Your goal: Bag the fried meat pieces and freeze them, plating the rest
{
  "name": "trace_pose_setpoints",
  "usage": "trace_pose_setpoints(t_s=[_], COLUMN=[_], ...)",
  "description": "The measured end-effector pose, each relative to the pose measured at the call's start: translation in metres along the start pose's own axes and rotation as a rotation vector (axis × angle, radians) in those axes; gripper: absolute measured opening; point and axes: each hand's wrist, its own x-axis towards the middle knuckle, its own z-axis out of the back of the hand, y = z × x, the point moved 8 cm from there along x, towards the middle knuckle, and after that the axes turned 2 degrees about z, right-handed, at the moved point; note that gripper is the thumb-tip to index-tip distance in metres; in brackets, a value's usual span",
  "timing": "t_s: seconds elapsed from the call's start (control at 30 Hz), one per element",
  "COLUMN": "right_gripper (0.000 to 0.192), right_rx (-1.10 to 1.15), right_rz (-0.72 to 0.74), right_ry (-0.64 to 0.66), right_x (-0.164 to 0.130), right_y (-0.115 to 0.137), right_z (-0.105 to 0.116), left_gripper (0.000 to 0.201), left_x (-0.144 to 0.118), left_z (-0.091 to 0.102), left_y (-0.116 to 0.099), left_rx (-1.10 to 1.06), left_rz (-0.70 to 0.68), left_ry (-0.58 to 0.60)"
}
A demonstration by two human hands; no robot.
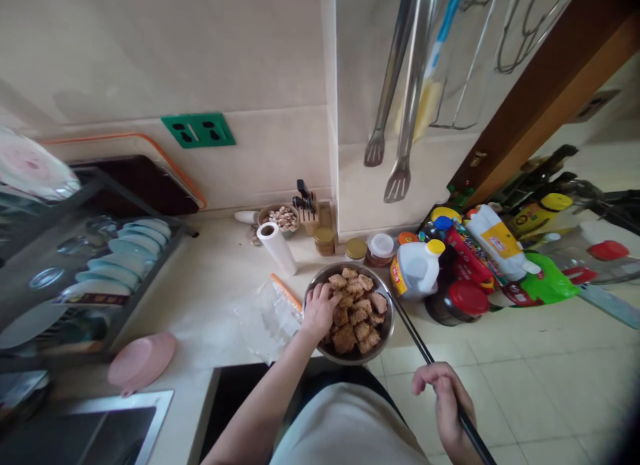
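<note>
A round metal bowl [389,335] stands at the counter's front edge, full of browned, crumbly-looking food chunks [361,311]. My left hand [319,311] reaches over the bowl's left rim, fingers curled and closed on a chunk at that side; the piece itself is mostly hidden beneath them. Lower right, my right hand [446,401] grips what look like long black chopsticks [417,338]. Their far ends lie by the bowl's right rim. Left of the bowl are a crumpled clear plastic bag [270,318] and an orange stick-like item [287,291].
Behind the bowl stand a white roll [277,248], lidded jars [355,249] and a knife block [309,218]. A white jug [416,268] and several bottles crowd the right. To the left are a dish rack [145,298], a pink basin [143,359] and a sink [163,411].
</note>
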Motion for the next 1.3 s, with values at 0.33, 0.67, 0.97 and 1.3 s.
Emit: trace_pose_setpoints(t_s=[0.33,0.67,0.97,1.3], right_gripper=[0.043,0.03,0.029,0.021], right_rx=[-0.105,-0.18,-0.449,-0.655], right_rz=[-0.097,-0.246,-0.023,0.338], right_ry=[-0.034,-0.023,-0.138,0.051], right_x=[0.027,0.048,0.071,0.096], right_y=[-0.008,-0.017,0.027,0.063], right_z=[0.012,0.022,0.036,-0.005], left_gripper=[0.053,0.029,0.035,0.061], left_x=[-0.007,-0.059,-0.058,-0.096], left_z=[0.008,0.005,-0.012,-0.068], left_y=[0.005,0.162,0.104,0.04], left_rx=[-0.121,-0.392,-0.74,-1.762], left_rz=[0.02,0.827,0.748,0.872], left_ry=[-0.121,-0.208,0.039,0.239])
